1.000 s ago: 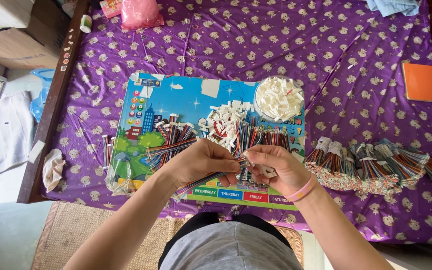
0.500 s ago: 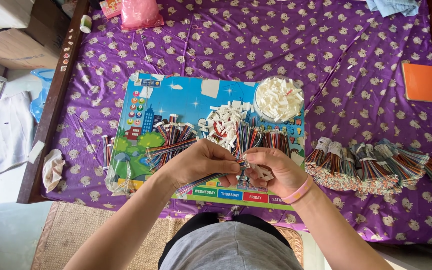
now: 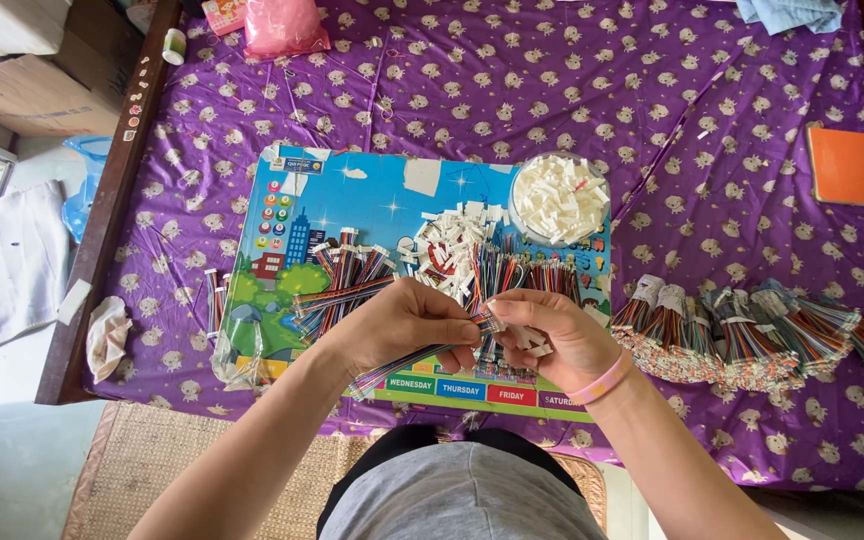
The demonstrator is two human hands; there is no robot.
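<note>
Centrally, multicoloured wire strip (image 3: 407, 362) sat pinched in left hand (image 3: 402, 325); right hand (image 3: 552, 335) grasped its tip, shifted slightly rightward versus second earlier. Loose white connectors (image 3: 452, 245) above; bowl of connectors (image 3: 559, 198) upper right; bundled wires (image 3: 752, 330) right.

Open purple patterned bedspread (image 3: 552, 90) lies beyond the colourful printed board (image 3: 372, 200). On the board, the round clear bowl of white connectors (image 3: 559, 198), a loose white connector pile (image 3: 452, 245) and multicoloured wire bundles (image 3: 342, 280) crowd the middle. Rightward, a row of taped wire bundles (image 3: 752, 335) blocks passage; the orange booklet (image 3: 850, 167) lies well apart, apparently flat.
</note>
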